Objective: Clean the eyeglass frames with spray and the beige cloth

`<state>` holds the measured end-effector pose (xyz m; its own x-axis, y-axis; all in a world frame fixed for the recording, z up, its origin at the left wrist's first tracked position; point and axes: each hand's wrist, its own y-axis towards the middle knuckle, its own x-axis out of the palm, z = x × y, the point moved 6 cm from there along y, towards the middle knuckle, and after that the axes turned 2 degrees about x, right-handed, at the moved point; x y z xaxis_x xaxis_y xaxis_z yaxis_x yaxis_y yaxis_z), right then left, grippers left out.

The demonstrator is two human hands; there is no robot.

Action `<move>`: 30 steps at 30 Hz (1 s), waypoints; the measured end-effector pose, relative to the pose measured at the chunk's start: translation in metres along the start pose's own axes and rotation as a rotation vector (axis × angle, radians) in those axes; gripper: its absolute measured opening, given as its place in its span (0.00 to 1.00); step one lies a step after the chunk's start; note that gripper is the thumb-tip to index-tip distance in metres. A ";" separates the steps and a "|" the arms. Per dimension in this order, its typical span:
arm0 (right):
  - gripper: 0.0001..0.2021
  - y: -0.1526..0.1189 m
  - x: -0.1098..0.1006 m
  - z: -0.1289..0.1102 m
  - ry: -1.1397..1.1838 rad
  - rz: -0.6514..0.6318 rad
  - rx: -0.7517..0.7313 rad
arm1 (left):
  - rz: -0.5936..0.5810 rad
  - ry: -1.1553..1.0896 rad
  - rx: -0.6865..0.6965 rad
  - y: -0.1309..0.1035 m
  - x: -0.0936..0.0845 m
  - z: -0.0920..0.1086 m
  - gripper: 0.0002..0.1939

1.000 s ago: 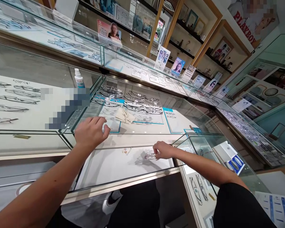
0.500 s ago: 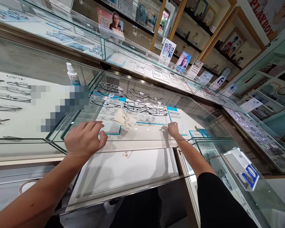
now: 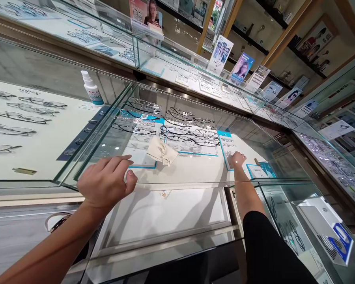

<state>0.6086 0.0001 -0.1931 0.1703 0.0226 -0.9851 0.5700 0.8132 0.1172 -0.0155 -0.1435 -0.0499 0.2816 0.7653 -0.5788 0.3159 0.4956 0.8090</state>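
My right hand (image 3: 238, 158) is closed inside the glass display case, low over its white floor. A pair of pale, see-through glasses (image 3: 228, 154) shows at its fingers, partly hidden. My left hand (image 3: 106, 179) hovers by the case's front left corner, thumb apart from loosely bent fingers, holding nothing visible. Between the hands lies a crumpled cream cloth (image 3: 162, 152). Behind the cloth, several dark-framed glasses (image 3: 177, 128) sit in rows. Blue-edged cards (image 3: 225, 134) lie under some of the frames.
A white spray bottle (image 3: 91, 88) stands in the left compartment beside more glasses (image 3: 22, 117). Glass panes (image 3: 127, 94) divide the cases. Below is a pulled-out white drawer or panel (image 3: 177, 213). At right, a blue and white box (image 3: 328, 232) stands among frames. Upright cards (image 3: 220, 55) line the far counter.
My right hand has moved right and slightly deeper over the case, with the pale glasses still at its fingers. My left hand stays nearly in place. The view has shifted somewhat.
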 end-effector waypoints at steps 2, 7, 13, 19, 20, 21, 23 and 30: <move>0.13 0.003 0.002 0.000 -0.005 -0.002 -0.004 | -0.007 -0.002 -0.002 0.000 0.000 0.000 0.06; 0.13 0.001 0.000 -0.002 -0.017 0.001 -0.039 | -0.005 -0.004 -0.010 0.000 0.000 0.000 0.06; 0.16 -0.010 -0.002 -0.004 0.001 0.000 -0.036 | -0.081 0.005 -0.041 -0.004 0.004 -0.001 0.08; 0.21 -0.027 -0.009 -0.003 0.070 0.026 0.071 | -0.090 -0.016 -0.054 -0.006 0.005 -0.003 0.10; 0.21 -0.028 -0.011 -0.002 0.083 0.029 0.095 | -0.082 -0.017 -0.048 -0.006 0.004 -0.003 0.10; 0.22 -0.029 -0.012 -0.001 0.096 0.030 0.118 | -0.075 -0.018 -0.044 -0.005 0.004 -0.003 0.10; 0.23 -0.029 -0.015 0.000 0.122 0.023 0.154 | -0.069 -0.018 -0.041 -0.005 0.004 -0.003 0.10; 0.23 -0.020 -0.012 -0.001 0.168 -0.046 0.207 | -0.068 -0.014 -0.044 -0.006 0.005 -0.003 0.10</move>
<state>0.5950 -0.0158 -0.1838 0.0143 0.0985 -0.9950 0.7295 0.6795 0.0778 -0.0189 -0.1411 -0.0574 0.2731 0.7236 -0.6339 0.2951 0.5641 0.7712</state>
